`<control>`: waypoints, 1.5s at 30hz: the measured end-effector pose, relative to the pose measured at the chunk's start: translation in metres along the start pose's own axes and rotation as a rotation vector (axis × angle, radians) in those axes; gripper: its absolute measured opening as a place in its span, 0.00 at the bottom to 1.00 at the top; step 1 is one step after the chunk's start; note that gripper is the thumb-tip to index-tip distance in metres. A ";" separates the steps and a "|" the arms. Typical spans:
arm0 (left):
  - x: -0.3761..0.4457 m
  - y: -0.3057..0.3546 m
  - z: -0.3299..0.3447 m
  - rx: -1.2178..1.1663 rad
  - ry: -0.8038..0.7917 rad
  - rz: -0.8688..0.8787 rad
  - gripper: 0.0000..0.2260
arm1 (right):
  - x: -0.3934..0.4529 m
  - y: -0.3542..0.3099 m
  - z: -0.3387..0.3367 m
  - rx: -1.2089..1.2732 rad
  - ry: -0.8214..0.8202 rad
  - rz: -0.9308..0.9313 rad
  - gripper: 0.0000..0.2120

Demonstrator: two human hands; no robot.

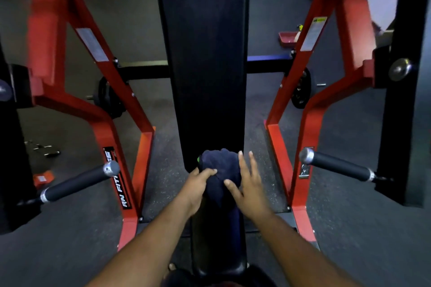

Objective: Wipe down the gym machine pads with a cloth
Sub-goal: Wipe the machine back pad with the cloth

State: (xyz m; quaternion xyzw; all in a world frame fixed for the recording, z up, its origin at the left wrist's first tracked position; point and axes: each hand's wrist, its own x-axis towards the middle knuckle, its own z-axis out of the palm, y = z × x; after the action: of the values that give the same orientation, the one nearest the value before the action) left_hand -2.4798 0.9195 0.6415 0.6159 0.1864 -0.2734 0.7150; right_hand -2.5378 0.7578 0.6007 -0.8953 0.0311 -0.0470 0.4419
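A bunched dark blue cloth (220, 170) sits at the near end of the long black back pad (204, 53), where that pad meets the black seat pad (217, 247) running toward the camera. The left hand (198, 187) grips the left side of the cloth, its fingers (208, 172) curled over the top of the bundle and the thumb hidden beneath. The right hand (248, 185) rests against the right side of the cloth with its fingers spread wide and mostly straight, the thumb pressing into the fabric and the other fingertips reaching past the cloth's far edge; it does not close around the cloth. A small bright green spot shows at the cloth's far left edge; what it is cannot be told. The back pad stretches away up the middle of the scene, between the two red arms of the machine frame (130, 109). A black grip handle with a silver end cap (79, 184) points inward from the left, and a matching handle (338, 165) points inward from the right, both well apart from the hands. A black weight plate (108, 98) hangs behind the left frame arm and another (302, 91) behind the right. The dark speckled floor (261, 109) lies below, with a small red tray (287, 38) far off to the right.
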 end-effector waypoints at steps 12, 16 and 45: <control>-0.006 0.088 0.018 0.510 0.132 0.528 0.17 | 0.082 -0.048 -0.045 0.484 0.144 0.146 0.31; 0.020 0.154 0.012 0.635 0.188 0.719 0.19 | 0.140 -0.095 -0.063 0.302 0.269 -0.014 0.36; 0.224 0.389 -0.054 1.734 0.461 1.421 0.44 | 0.470 -0.210 -0.082 -0.894 0.754 -0.635 0.27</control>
State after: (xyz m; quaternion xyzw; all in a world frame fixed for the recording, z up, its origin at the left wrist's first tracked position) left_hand -2.0593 0.9720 0.8003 0.9034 -0.3285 0.2754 -0.0088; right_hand -2.0770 0.7749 0.8439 -0.8802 -0.0653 -0.4675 -0.0483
